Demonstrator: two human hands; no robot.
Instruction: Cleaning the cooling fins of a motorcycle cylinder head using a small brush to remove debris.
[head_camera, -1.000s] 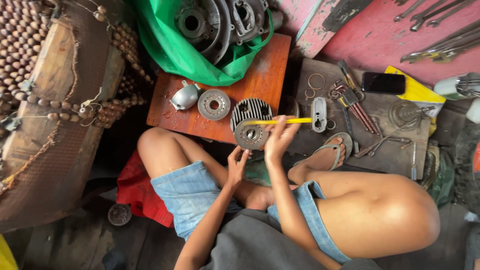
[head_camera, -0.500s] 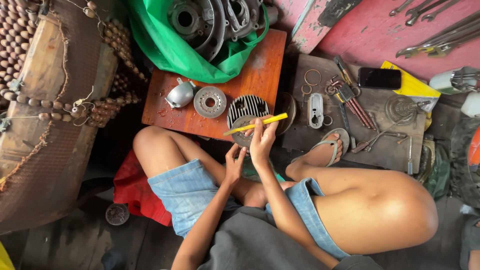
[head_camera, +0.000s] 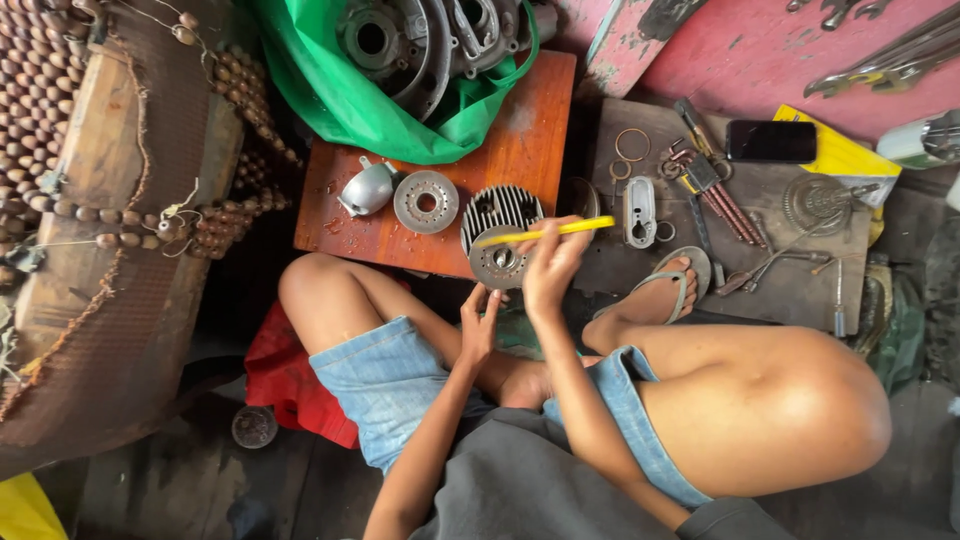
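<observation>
The right hand (head_camera: 552, 268) is closed around a yellow tool (head_camera: 545, 233), the fingers wrapped on its middle so that the tool lies almost level, one end past the fingertips toward the left and the other end sticking out to the right. Half a second ago the tool was tilted, with its right end higher, and one second ago it lay further to the right over the board; now it has turned flatter and sits across the round finned part (head_camera: 500, 228). The left hand (head_camera: 480, 325) is half open, its fingertips touching the lower rim of the small disc (head_camera: 497, 266) in front of the finned part, as in the earlier pictures, so it seems this hand steadies the piece while the right one works on it. Just left of the fingers lies a flat ring plate (head_camera: 425, 201), and further left a small silver casing (head_camera: 366, 188), both on the orange board (head_camera: 520, 140). To the right of the tool lies a metal bracket (head_camera: 639, 211), then loose rings and tools. A green bag (head_camera: 330, 100) with engine parts is above.
</observation>
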